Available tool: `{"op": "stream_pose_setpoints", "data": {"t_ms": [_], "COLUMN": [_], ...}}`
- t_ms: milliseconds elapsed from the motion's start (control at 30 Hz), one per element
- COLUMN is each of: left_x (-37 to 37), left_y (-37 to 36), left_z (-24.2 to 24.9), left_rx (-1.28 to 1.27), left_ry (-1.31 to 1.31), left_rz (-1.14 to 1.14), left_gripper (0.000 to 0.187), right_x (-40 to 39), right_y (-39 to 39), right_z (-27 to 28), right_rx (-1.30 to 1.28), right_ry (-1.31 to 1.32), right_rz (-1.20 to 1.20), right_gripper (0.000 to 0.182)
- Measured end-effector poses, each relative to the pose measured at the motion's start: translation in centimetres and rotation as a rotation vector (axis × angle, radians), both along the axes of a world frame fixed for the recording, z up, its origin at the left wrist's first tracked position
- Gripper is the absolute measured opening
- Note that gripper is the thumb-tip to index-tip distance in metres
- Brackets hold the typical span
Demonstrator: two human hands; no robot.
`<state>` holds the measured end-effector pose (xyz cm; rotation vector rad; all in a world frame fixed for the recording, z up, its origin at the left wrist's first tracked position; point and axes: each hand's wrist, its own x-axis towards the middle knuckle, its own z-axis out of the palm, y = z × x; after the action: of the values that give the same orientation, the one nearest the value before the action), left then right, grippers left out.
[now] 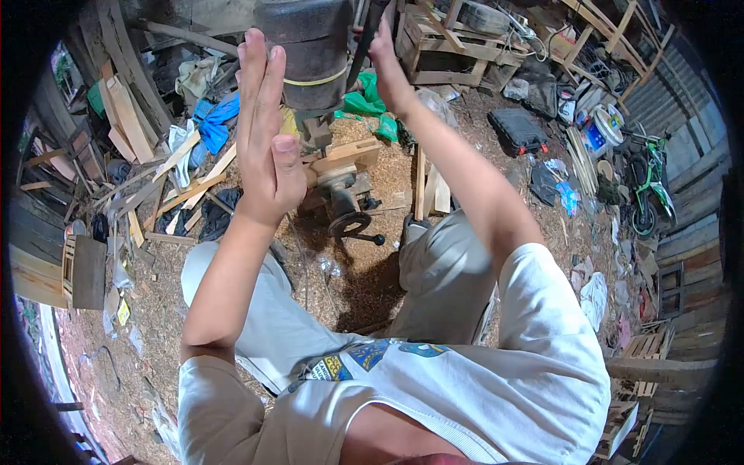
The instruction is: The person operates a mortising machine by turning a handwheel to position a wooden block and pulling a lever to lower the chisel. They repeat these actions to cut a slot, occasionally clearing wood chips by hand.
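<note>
My left hand (pixel 263 128) is raised at the left of the middle, fingers stretched straight up and held side by side, with nothing in it. Farther off at the top, my right hand (pixel 385 66) is lifted with its fingers around a long, dark, flat piece (pixel 365 46). That piece slants down beside a big dark barrel (pixel 310 66) with a yellow band. Below and between my arms stands a metal vise-like machine (pixel 341 198) with a round handwheel (pixel 349 225). A block of wood (pixel 345 157) lies across its top, near my left wrist.
Wood scraps (pixel 194 198) and a blue cloth (pixel 215 120) litter the left floor. Green plastic (pixel 368 101) lies by the barrel. At right are a black case (pixel 517 130), a white bucket (pixel 604 128) and a small green bike (pixel 655 186). A wooden crate (pixel 449 50) stands behind.
</note>
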<state>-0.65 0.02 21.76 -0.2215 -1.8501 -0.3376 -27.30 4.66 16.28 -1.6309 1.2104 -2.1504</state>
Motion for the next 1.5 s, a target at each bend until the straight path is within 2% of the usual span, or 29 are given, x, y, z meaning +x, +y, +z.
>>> {"op": "stream_pose_setpoints", "data": {"t_ms": [67,133,233,400,467,500,533,600,667,733,767,867,1033,1100,1133,1233,1400,1467,1500], "left_x": [0.1,0.1,0.3,0.6,0.5,0.5,0.4,0.3,0.3,0.4,0.5,0.9,1.8,2.2,2.4,2.7,3.2,3.5,3.5], "left_y": [-0.1,-0.3,-0.5,-0.9,-1.0,-1.0,-1.0,-1.0,-0.9,-0.8,-0.8,-1.3,-2.6,-3.0,-3.2,-3.5,-3.1,-2.2,-2.0], "left_z": [0.2,0.2,0.3,0.1,0.2,0.2,0.2,0.3,0.3,0.4,0.3,-0.1,-0.9,-1.0,-1.1,-1.0,-0.6,-0.3,-0.3], "left_rx": [0.008,0.013,0.017,0.024,0.027,0.03,0.041,0.048,0.056,0.046,0.038,0.033,0.06,0.084,0.097,0.101,0.077,0.131,0.132], "left_ry": [0.021,0.032,0.04,0.03,0.032,0.032,0.037,0.047,0.044,0.037,0.03,0.0,-0.024,-0.03,-0.02,-0.004,0.019,-0.036,-0.037], "left_rz": [-0.006,-0.012,-0.023,-0.032,-0.033,-0.036,-0.031,-0.021,-0.024,-0.023,-0.025,-0.016,-0.013,-0.009,-0.047,-0.08,-0.099,-0.047,-0.048], "left_gripper": [0.084,0.083,0.082,0.082,0.083,0.083,0.083,0.083,0.083,0.083,0.082,0.082,0.082,0.083,0.079,0.074,0.072,0.081,0.081], "right_x": [-0.1,-0.2,-0.9,-1.6,-3.1,-4.1,-4.3,-4.8,-4.3,-7.6,-8.1,-7.5,-4.4,-2.4,-1.7,0.3,6.4,8.4,9.2], "right_y": [-0.7,-1.4,-2.1,-3.5,-3.9,-5.3,-5.7,-6.5,-7.0,-10.0,-10.6,-10.1,-6.1,-3.8,-2.9,-0.8,3.8,6.1,7.0], "right_z": [-2.5,-5.6,-9.1,-8.0,-6.4,-6.6,-6.2,-5.1,-5.4,-9.8,-10.7,-10.4,-9.2,-9.4,-10.0,-12.6,-19.2,-23.0,-26.1], "right_rx": [0.112,0.167,0.184,0.233,0.455,0.345,0.347,0.315,0.336,0.281,0.285,0.212,0.247,0.338,0.342,0.422,0.615,0.924,0.962], "right_ry": [0.244,0.171,0.42,0.321,0.45,0.297,0.297,0.09,0.082,0.023,-0.006,-0.083,0.043,0.255,0.257,0.272,0.083,0.046,0.038], "right_rz": [-0.255,-0.201,-0.415,-0.436,-0.509,-0.375,-0.377,-0.248,-0.331,-0.22,-0.249,-0.155,-0.195,-0.492,-0.492,-0.73,-0.881,-0.869,-0.921], "right_gripper": [0.09,0.092,0.086,0.081,0.072,0.061,0.061,0.062,0.064,0.066,0.065,0.063,0.062,0.064,0.064,0.063,0.057,0.053,0.052]}}
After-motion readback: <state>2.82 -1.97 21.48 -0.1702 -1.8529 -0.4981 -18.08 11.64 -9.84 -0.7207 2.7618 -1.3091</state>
